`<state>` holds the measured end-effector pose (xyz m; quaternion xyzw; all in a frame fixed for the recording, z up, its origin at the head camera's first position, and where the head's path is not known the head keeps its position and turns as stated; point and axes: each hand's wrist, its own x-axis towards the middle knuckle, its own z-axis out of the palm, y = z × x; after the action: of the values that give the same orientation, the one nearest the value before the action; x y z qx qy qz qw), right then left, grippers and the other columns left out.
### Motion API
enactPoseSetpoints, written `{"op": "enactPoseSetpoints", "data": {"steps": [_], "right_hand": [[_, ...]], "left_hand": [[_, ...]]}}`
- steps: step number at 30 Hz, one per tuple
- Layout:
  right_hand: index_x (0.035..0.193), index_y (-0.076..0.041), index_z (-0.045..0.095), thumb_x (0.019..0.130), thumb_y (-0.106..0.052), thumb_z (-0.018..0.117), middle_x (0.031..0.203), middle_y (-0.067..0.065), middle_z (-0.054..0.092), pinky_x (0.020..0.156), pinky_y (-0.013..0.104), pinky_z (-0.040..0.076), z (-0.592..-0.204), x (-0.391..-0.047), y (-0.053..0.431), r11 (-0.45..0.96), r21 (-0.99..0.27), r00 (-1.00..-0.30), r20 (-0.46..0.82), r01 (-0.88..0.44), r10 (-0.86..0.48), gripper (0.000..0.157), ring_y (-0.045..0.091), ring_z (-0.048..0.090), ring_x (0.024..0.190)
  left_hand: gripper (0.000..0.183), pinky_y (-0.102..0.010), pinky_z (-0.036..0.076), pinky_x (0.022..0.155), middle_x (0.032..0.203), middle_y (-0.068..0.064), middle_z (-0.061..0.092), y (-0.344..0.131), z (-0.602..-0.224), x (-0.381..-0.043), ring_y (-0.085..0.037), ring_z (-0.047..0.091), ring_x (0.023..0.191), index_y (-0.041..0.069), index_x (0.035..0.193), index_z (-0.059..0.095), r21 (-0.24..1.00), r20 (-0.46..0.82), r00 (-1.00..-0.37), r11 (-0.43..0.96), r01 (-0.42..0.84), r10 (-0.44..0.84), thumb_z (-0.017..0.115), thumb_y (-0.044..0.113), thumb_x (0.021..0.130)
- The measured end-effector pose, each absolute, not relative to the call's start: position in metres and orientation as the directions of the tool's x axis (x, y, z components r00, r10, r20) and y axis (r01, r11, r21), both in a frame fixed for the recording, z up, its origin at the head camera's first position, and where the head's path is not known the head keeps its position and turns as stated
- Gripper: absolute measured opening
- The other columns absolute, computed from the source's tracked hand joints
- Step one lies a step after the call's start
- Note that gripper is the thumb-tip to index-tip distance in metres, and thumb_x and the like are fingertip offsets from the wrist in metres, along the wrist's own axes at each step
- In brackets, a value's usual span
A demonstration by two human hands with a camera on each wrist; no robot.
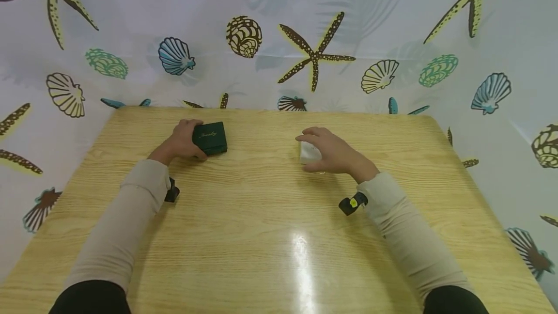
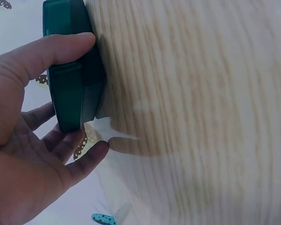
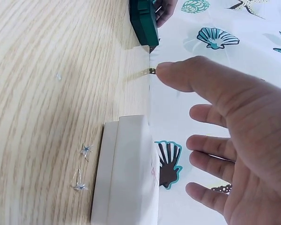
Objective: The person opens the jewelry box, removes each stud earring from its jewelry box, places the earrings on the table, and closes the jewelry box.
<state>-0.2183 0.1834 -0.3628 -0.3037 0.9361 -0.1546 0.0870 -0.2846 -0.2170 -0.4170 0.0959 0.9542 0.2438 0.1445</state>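
At the left of the table, my left hand [image 1: 185,140] holds a dark green jewelry box [image 1: 210,138] with gold lettering on its lid. In the left wrist view the thumb lies along the near side of the box, with fingers at its far end. My right hand [image 1: 329,151] hovers over a small white box [image 1: 306,153], partly covering it in the head view. Its fingers are spread and apart from the white box [image 3: 131,173] in the right wrist view. Two small star-shaped earrings [image 3: 85,150] lie on the table beside that box.
The pale wood-grain table [image 1: 244,217] runs back to a cloth [image 1: 270,8] printed with shells and starfish. A tiny clear piece [image 3: 58,76] lies on the table away from the earrings. Dark wrist cameras [image 1: 354,202] hang below both cuffs.
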Motion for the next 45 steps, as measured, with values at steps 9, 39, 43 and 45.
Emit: {"op": "enactPoseSetpoints", "data": {"steps": [9, 39, 43, 45], "right_hand": [[0.138, -0.015, 0.045, 0.080, -0.038, 0.071, 0.146, 0.015, 0.038, 0.108, 0.053, 0.033, -0.363, -0.218, 0.180, 0.753, -0.339, -0.790, -0.047, -0.564, -0.612, 0.067, 0.034, 0.033, 0.136], [0.136, -0.012, 0.048, 0.081, -0.039, 0.069, 0.144, 0.016, 0.039, 0.107, 0.052, 0.034, -0.367, -0.214, 0.169, 0.717, -0.331, -0.756, -0.015, -0.613, -0.654, 0.064, 0.034, 0.035, 0.135], [0.135, -0.010, 0.049, 0.081, -0.038, 0.070, 0.144, 0.016, 0.040, 0.106, 0.052, 0.035, -0.366, -0.212, 0.167, 0.710, -0.329, -0.750, -0.008, -0.623, -0.662, 0.064, 0.035, 0.036, 0.134], [0.135, -0.011, 0.049, 0.081, -0.038, 0.070, 0.143, 0.016, 0.040, 0.106, 0.052, 0.035, -0.366, -0.212, 0.166, 0.710, -0.330, -0.750, -0.008, -0.623, -0.662, 0.064, 0.035, 0.037, 0.134]], "left_hand": [[0.099, -0.060, 0.033, 0.102, 0.142, -0.029, 0.019, -0.218, -0.414, -0.281, -0.045, 0.030, 0.123, 0.005, 0.145, 0.022, 0.558, -0.265, -0.936, 0.828, 0.047, 0.231, 0.083, 0.025, 0.068], [0.097, -0.058, 0.031, 0.105, 0.141, -0.025, 0.025, -0.185, -0.416, -0.252, -0.042, 0.030, 0.126, 0.007, 0.142, 0.029, 0.620, -0.236, -0.904, 0.772, 0.142, 0.356, 0.085, 0.017, 0.064], [0.099, -0.057, 0.033, 0.104, 0.139, -0.023, 0.027, -0.178, -0.416, -0.246, -0.041, 0.031, 0.125, 0.009, 0.141, 0.029, 0.624, -0.244, -0.898, 0.768, 0.145, 0.367, 0.087, 0.017, 0.062], [0.099, -0.056, 0.033, 0.104, 0.137, -0.023, 0.029, -0.175, -0.416, -0.244, -0.040, 0.033, 0.123, 0.010, 0.141, 0.029, 0.623, -0.246, -0.892, 0.767, 0.154, 0.379, 0.087, 0.018, 0.061]]}}
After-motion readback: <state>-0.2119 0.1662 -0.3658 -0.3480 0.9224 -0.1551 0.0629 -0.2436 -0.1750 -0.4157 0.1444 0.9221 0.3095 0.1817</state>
